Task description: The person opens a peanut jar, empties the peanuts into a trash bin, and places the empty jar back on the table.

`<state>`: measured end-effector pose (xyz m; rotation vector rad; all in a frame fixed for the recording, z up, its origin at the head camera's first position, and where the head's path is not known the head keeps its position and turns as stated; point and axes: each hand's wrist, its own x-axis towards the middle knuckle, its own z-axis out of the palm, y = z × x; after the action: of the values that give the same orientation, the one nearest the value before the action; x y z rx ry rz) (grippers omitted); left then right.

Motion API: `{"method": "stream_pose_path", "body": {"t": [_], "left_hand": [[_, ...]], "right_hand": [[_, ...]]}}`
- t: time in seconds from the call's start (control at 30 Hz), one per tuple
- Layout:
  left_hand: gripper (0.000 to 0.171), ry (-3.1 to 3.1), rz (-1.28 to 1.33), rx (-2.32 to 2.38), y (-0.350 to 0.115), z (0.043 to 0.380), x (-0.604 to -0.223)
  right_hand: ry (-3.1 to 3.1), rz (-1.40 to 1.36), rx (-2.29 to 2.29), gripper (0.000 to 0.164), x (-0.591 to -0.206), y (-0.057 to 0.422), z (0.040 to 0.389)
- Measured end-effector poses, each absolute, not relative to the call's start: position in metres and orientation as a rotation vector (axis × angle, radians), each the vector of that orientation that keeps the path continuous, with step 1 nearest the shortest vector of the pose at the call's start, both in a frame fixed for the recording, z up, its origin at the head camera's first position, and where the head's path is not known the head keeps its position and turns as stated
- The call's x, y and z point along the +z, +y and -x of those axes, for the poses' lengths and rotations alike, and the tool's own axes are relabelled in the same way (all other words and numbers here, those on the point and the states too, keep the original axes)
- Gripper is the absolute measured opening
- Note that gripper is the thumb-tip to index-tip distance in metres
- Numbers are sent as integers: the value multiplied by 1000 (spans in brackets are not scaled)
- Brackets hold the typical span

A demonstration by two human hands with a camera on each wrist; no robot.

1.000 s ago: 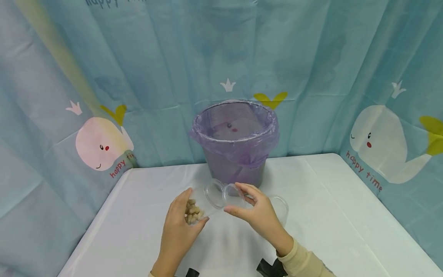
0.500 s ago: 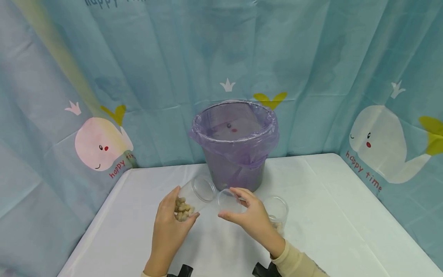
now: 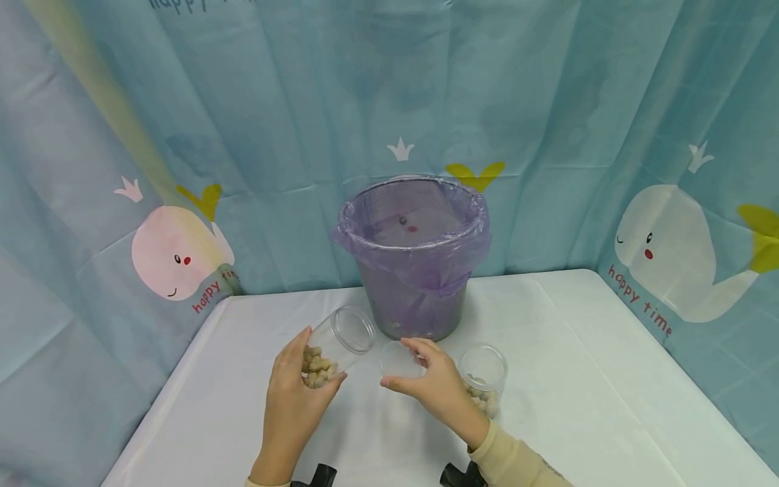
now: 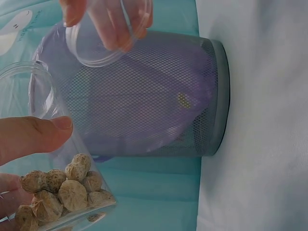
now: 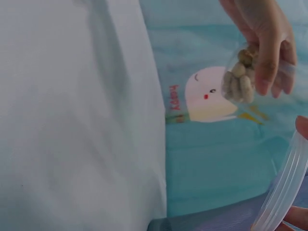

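Note:
My left hand (image 3: 292, 399) grips a clear plastic jar (image 3: 333, 341), tilted with its uncovered mouth up and to the right. Unshelled peanuts (image 4: 72, 192) lie gathered in its lower end, and the left wrist view shows the thumb (image 4: 38, 137) across the jar's wall. To the right, my right hand (image 3: 443, 389) pinches a clear round lid (image 5: 284, 185) by its edge, apart from the jar. Beside the right forearm a second clear jar (image 3: 487, 358) with peanuts stands on the table, its lower part partly behind my wrist.
A mesh wastebasket (image 3: 414, 304) lined with a purple bag (image 3: 426, 264) stands at the table's back, just beyond both hands. White cloth covers the table (image 3: 596, 379). A blue curtain (image 3: 292, 149) with whale prints hangs behind and at the sides.
Both hands have drawn back toward the body and slightly left, and the lid and the held jar have moved apart. More of the second jar shows beside the right wrist.

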<state>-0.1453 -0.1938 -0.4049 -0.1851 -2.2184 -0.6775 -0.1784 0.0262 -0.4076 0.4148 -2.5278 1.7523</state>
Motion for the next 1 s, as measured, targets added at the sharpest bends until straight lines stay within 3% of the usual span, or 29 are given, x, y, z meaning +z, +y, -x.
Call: {"method": "stream_pose_path", "body": {"t": [1.0], "left_hand": [[96,-2228,166,-729,-195,144,-405]], "right_hand": [[-2694,-392,1641,81,-453,23,202]]}}
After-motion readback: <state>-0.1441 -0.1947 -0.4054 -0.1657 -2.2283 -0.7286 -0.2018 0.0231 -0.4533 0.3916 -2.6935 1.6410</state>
